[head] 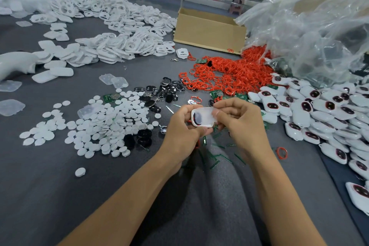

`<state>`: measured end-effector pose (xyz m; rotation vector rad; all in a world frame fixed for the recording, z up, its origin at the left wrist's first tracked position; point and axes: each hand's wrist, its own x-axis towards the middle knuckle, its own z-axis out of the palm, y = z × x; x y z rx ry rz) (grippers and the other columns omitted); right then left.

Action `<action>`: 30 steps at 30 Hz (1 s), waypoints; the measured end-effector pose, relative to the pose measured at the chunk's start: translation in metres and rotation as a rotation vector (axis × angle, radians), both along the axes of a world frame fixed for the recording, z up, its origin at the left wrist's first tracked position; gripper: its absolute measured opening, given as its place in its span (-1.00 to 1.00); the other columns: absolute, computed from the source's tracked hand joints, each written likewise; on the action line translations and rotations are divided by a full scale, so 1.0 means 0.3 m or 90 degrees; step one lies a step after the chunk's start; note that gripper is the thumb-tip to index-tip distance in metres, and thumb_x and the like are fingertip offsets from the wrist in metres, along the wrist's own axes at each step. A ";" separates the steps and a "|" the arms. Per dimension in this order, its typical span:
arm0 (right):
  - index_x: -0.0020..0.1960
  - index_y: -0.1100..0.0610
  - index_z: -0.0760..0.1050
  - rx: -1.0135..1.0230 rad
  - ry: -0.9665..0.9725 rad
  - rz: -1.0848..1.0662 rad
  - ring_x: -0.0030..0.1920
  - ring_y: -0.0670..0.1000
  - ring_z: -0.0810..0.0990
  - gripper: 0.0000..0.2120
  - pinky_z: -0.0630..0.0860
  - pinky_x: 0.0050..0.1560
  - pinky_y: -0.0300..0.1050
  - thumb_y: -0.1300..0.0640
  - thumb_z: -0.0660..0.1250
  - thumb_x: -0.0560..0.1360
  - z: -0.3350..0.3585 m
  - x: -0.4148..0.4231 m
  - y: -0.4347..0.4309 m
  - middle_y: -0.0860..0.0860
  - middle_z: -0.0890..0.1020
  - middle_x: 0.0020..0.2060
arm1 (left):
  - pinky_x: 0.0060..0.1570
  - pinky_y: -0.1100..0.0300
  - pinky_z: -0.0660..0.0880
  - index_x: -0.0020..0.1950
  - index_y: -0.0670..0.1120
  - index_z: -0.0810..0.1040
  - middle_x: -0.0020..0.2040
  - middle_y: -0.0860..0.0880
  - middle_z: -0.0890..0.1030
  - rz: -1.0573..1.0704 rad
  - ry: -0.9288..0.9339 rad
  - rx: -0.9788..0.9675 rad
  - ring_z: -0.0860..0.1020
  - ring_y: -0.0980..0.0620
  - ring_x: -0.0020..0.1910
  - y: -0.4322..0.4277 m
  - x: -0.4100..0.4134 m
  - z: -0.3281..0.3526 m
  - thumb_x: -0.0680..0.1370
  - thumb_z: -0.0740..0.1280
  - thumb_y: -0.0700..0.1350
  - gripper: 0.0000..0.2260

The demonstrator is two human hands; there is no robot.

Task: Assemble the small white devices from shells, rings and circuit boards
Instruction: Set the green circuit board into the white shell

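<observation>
Both grips clamp one small white oval plastic device (202,117) above the grey counter (50,185): left hand (182,126) pinching its near end, right hand (239,118) pressing its far end. Finished white devices (319,110) pile at 3 o'clock, loose red rings (225,74) at 12 o'clock, white discs (103,126) at 9 o'clock.

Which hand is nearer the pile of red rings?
Right. The right hand sits just below the red rings; the left hand is further left. Both hold the white device.
</observation>
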<state>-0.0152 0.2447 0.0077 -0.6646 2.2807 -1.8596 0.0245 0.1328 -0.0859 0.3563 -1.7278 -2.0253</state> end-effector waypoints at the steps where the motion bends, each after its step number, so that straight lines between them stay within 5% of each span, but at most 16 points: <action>1: -0.17 0.20 0.57 -0.005 -0.003 0.000 -0.54 -0.14 0.49 -0.84 0.45 -0.46 -0.32 0.44 0.37 0.44 0.001 -0.001 0.001 -0.06 0.58 -0.51 | -0.11 -0.34 0.58 0.10 0.19 0.55 0.00 -0.07 0.64 -0.001 0.001 -0.002 0.66 -0.29 -0.08 0.000 0.005 -0.001 0.28 0.52 0.06 -0.59; 21: -0.22 0.06 0.55 0.093 0.076 -0.031 -0.37 -0.06 0.58 -0.76 0.61 -0.26 -0.08 0.39 0.39 0.42 -0.021 0.010 -0.029 -0.01 0.62 -0.38 | 0.02 -0.34 0.56 -0.12 0.35 0.57 -0.08 0.03 0.62 -0.014 0.002 0.022 0.63 -0.34 -0.01 0.014 0.069 0.116 0.18 0.43 0.05 -0.68; 30: -0.16 0.02 0.60 0.189 0.236 -0.082 -0.42 -0.13 0.44 -0.81 0.37 -0.29 -0.33 0.28 0.47 0.34 -0.053 0.007 -0.032 -0.02 0.59 -0.24 | 0.04 -0.35 0.54 -0.18 0.35 0.58 -0.08 0.00 0.61 -0.007 -0.001 0.043 0.61 -0.38 0.02 0.018 0.089 0.153 0.27 0.42 -0.13 -0.66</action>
